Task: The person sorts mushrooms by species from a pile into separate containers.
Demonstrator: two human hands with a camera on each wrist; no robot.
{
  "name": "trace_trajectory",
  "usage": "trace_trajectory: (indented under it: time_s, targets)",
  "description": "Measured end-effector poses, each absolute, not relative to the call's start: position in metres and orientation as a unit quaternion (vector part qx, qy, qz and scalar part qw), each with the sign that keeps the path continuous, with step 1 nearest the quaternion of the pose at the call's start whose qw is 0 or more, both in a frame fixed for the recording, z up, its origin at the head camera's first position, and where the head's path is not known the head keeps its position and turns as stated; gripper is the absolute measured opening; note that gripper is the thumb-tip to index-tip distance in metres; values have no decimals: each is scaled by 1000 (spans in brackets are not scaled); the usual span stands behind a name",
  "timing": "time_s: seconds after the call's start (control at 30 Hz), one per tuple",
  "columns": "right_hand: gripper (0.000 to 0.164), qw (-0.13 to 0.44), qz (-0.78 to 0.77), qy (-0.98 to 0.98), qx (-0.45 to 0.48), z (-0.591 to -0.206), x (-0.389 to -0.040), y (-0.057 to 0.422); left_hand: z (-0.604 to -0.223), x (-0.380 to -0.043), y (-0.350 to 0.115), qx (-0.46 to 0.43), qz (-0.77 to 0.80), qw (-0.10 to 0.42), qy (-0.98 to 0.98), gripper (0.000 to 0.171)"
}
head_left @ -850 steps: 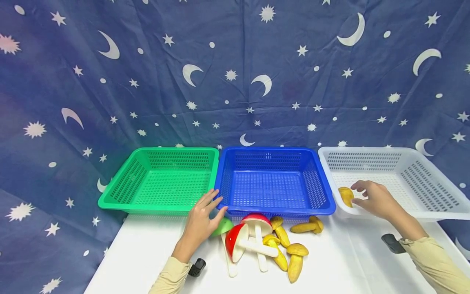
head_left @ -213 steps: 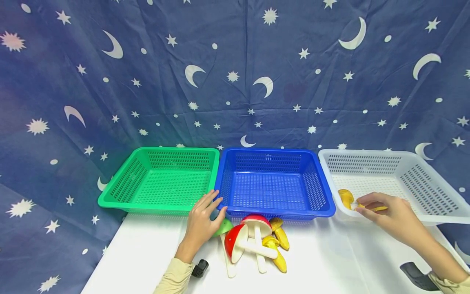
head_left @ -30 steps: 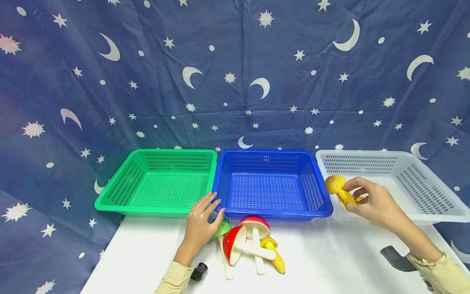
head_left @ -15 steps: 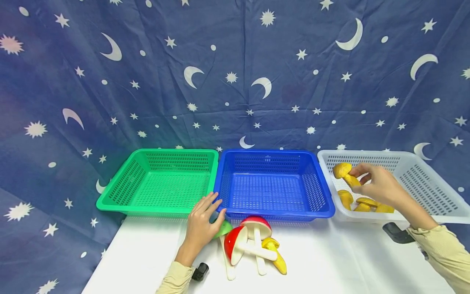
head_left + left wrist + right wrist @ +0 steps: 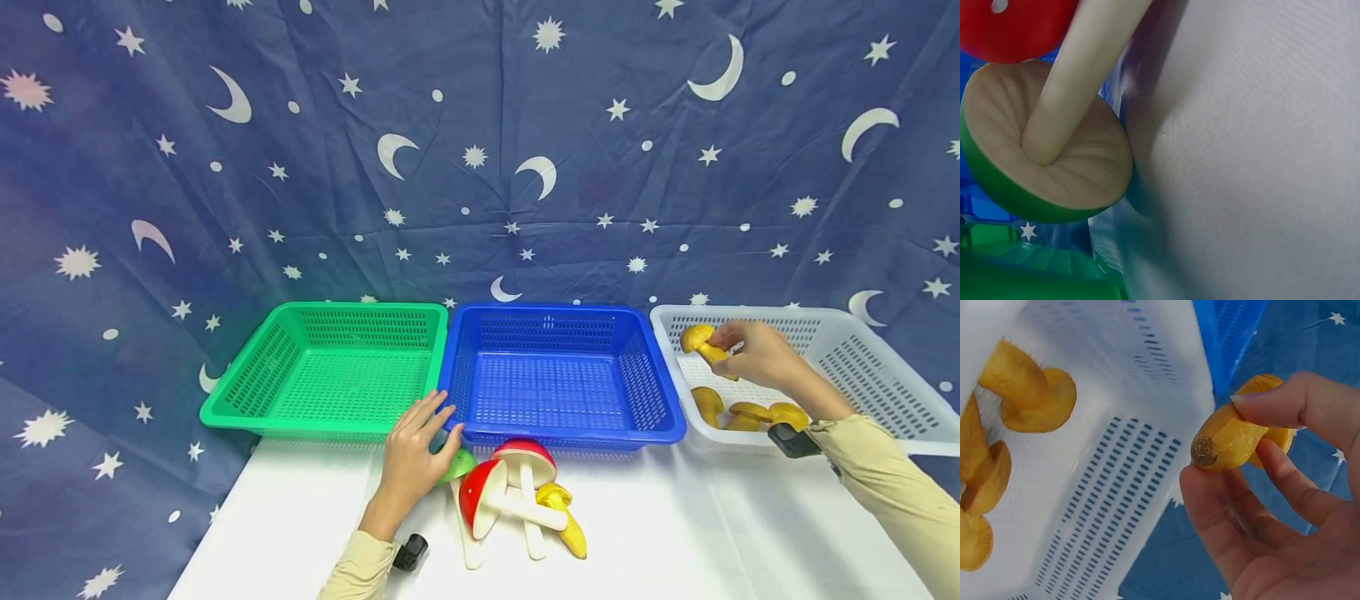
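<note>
My right hand (image 5: pixel 765 360) pinches a yellow toy mushroom (image 5: pixel 697 337) over the left back part of the white basket (image 5: pixel 926 437). In the right wrist view, thumb and fingers grip its stem (image 5: pixel 1225 437), brown end towards the camera. Below the hand, three more yellow mushrooms (image 5: pixel 707 403) lie along the basket's front. My left hand (image 5: pixel 412 454), fingers relaxed and spread, lies at the front corners of the green and blue baskets. Beside it is a green-capped mushroom (image 5: pixel 1072 169), its cap partly hidden by the hand in the head view.
Two red-capped mushrooms (image 5: pixel 480 498) with white stems and one yellow mushroom (image 5: pixel 573 533) lie on the white table (image 5: pixel 675 542). The green basket (image 5: pixel 300 429) and the blue basket (image 5: pixel 570 435) stand left of the white one. A starry blue cloth (image 5: pixel 480 208) hangs behind.
Over the last second my right hand has carried the yellow mushroom further back over the white basket. Compared with the oldest frame, more yellow mushrooms lie in that basket and fewer on the table.
</note>
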State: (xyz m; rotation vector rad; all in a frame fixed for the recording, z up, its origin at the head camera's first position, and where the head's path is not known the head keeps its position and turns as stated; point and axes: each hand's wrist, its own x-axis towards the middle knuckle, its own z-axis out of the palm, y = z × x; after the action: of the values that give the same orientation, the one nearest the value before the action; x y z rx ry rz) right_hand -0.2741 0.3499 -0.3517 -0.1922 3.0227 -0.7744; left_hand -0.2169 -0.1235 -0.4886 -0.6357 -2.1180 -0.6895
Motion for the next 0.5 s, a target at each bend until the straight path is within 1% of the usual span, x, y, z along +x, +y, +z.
trace_trajectory:
  time_s: [0.27, 0.5]
  targets:
    - [38, 22, -239, 969, -51, -356, -294, 352, -488, -218, -125, -249, -272, 401, -839, 29]
    - [35, 44, -234, 970, -47, -367, -310, 363, -487, -220, -124, -254, -273, 403, -836, 29]
